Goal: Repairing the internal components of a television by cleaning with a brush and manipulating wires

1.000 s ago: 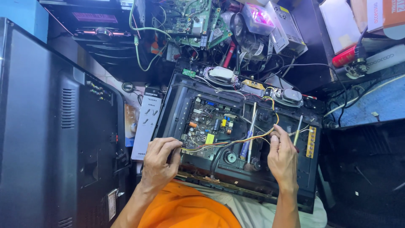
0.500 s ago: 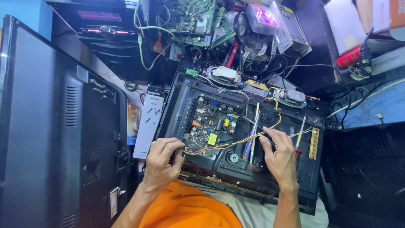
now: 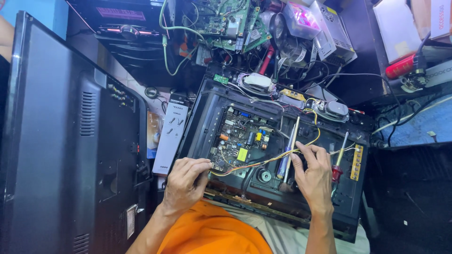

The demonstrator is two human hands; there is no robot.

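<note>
Pinching the yellow-orange wire bundle (image 3: 263, 162) at both ends: left hand (image 3: 186, 183) grips its lower-left end by the circuit board (image 3: 242, 141), right hand (image 3: 313, 176) nips it further right. Bundle's long axis runs left-to-right, rising toward the right, spanning the open chassis (image 3: 207, 101) between the hands.

two bare forearms in view, no sleeves reaching the wrists, no watch or rings showing on the left hand (image 3: 186, 181) or right hand (image 3: 314, 176); bright orange cloth garment (image 3: 212, 233) below.
</note>
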